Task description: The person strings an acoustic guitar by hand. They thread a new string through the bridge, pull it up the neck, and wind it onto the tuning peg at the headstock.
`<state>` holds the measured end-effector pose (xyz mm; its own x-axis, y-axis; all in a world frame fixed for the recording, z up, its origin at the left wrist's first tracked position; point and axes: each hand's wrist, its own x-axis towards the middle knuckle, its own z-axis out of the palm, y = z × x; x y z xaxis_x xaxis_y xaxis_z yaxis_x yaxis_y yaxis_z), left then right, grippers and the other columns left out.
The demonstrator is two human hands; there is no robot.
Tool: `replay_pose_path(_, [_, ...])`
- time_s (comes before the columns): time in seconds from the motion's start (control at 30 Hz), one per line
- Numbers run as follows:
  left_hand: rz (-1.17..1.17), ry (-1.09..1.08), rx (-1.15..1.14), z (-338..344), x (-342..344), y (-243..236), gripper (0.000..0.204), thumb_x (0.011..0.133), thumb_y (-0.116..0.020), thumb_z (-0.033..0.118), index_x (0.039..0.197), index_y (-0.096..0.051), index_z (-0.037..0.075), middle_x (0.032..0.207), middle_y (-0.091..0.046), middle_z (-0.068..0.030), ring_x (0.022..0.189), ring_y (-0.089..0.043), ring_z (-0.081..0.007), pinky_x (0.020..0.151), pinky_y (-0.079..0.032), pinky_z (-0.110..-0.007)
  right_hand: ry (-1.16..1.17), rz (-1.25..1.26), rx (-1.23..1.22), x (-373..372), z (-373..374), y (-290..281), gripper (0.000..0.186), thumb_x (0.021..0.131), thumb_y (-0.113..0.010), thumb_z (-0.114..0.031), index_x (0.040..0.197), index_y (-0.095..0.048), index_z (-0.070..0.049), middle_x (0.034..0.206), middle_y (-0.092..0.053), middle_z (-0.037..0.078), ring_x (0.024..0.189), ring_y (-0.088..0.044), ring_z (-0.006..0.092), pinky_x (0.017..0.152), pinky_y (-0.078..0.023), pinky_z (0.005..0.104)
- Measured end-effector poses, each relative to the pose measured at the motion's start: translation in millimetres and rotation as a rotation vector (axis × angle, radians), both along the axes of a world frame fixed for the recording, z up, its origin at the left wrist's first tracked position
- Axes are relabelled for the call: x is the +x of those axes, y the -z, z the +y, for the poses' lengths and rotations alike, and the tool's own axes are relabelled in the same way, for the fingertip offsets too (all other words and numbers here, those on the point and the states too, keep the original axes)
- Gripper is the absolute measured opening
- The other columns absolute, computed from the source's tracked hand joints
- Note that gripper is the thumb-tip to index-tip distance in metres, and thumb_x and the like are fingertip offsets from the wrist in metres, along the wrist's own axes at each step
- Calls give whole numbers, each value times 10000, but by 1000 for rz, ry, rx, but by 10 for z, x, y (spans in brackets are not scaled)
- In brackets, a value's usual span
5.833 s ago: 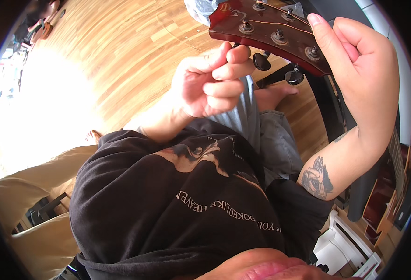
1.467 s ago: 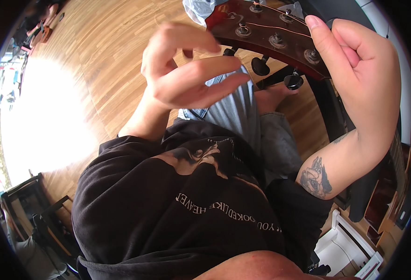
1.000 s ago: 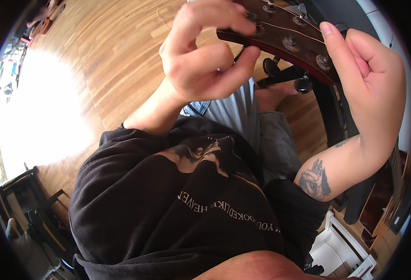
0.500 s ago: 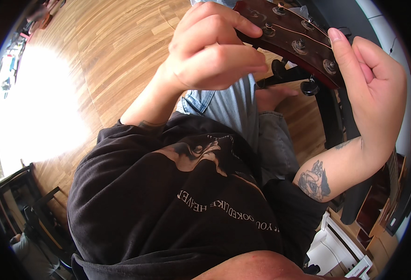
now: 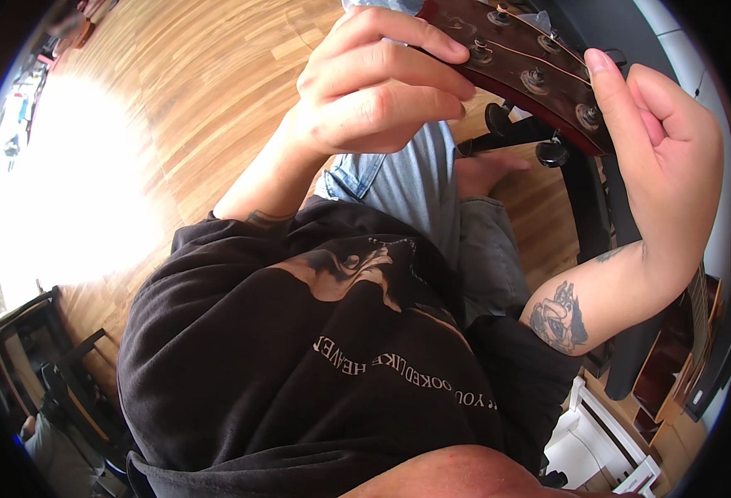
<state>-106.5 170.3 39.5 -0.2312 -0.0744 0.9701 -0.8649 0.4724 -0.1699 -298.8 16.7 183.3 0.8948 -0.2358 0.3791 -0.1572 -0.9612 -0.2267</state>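
Note:
A dark reddish-brown guitar headstock [image 5: 515,58] with metal tuning posts reaches in at the top. My left hand [image 5: 382,87] is at its left edge, index fingertip beside a post. The fingers bend over the spot in line with the other knobs, so they seem to be on a tuning peg; peg and thumb are hidden. Two black tuning pegs [image 5: 553,153] show along the near edge. Copper-coloured strings [image 5: 531,58] run from posts toward my right hand [image 5: 672,141], which is closed with its thumb raised, pinching a string at the headstock's right side.
My legs in blue jeans [image 5: 403,170] and a bare foot [image 5: 486,173] are below the headstock. A black stand leg [image 5: 585,207] rises beside them. Another guitar body [image 5: 660,373] and a white piece of furniture [image 5: 585,440] are at lower right; a black chair [image 5: 75,382] is at lower left.
My left fingers have uncurled and spread a little, with the index fingertip staying near the post. My right hand and the headstock have hardly moved.

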Motion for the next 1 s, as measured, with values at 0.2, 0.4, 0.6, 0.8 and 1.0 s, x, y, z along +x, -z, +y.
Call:
replay_pose_path(0.2, [94, -199, 23, 9, -181, -34, 298, 735, -817, -95, 948, -671, 53, 628, -586, 1, 874, -687, -264, 781, -569, -372, -6, -2, 7, 12, 10, 20, 462, 993, -720, -136, 664, -410, -39, 652, -227, -38, 603, -195, 68, 525, -172, 286])
replay_pose_path(0.4, [194, -127, -107, -138, -210, 79, 241, 711, -717, -134, 882, -733, 35, 608, -575, 18, 841, -657, -244, 775, -536, -336, -4, -5, 3, 8, 27, 22, 436, 993, -720, -136, 676, -439, -35, 650, -236, -40, 602, -202, 65, 524, -176, 280])
replay_pose_path(0.6, [-13, -132, 86, 61, -11, -51, 357, 611, -838, -66, 951, -761, 12, 655, -656, -22, 930, -715, -311, 811, -554, -363, -27, -26, 77, 10, 6, 38, 427, 991, -724, -139, 678, -451, -36, 647, -243, -45, 600, -202, 61, 522, -173, 279])
replay_pose_path(0.8, [20, -156, -10, 19, -34, -38, 310, 689, -920, 9, 687, -612, 48, 674, -557, -35, 912, -733, -329, 670, -589, -373, 4, -11, 21, -1, -5, 24, 438, 993, -724, -154, 673, -449, -35, 649, -237, -43, 599, -201, 62, 519, -172, 282])
replay_pose_path(1.0, [64, -95, -68, -51, -98, 51, 435, 646, -917, -29, 657, -497, 84, 781, -506, -46, 921, -718, -364, 646, -582, -351, -4, -13, 11, 20, 9, 23, 458, 994, -724, -158, 665, -430, -36, 644, -230, -41, 593, -199, 64, 517, -172, 285])
